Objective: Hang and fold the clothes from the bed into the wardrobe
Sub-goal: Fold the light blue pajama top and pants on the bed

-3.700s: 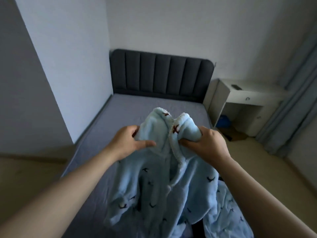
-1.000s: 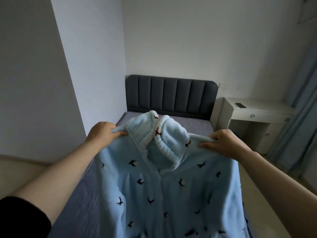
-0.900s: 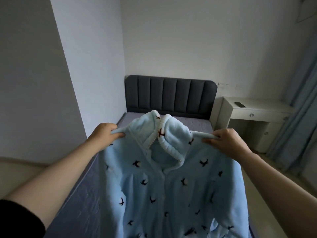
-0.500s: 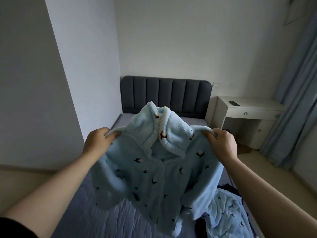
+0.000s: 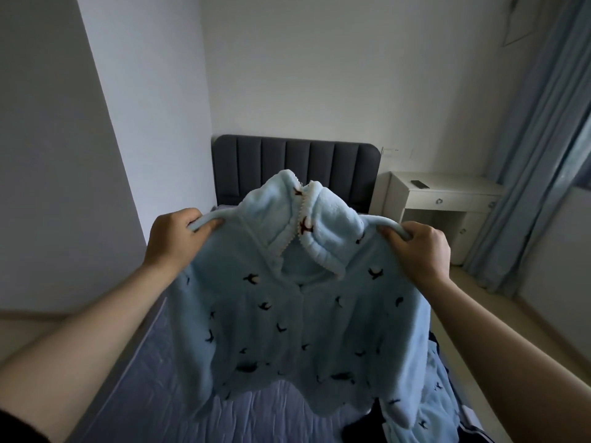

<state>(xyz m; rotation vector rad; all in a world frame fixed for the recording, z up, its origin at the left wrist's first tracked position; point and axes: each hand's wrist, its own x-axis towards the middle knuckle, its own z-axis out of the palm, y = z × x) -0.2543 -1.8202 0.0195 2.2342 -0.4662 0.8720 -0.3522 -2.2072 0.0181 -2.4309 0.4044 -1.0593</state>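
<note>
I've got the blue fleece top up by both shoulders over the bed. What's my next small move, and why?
Probably lower the fleece top flat onto the bare stretch of bed to fold it: left hand and right hand each grip a shoulder, it hangs spread and clear, and no hanger or wardrobe is in view.

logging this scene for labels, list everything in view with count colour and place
fleece top: 1, light blue with dark birds, held up over the bed
second fleece garment: 1, light blue, on the bed, lower right
bed: 1, grey-blue sheet, below
headboard: 1, dark grey, far wall
desk: 1, white, right of headboard
flat object: 1, dark, on desk
curtain: 1, grey-blue, right edge
left hand: 1, grips the top's shoulder
right hand: 1, grips its other shoulder
</note>
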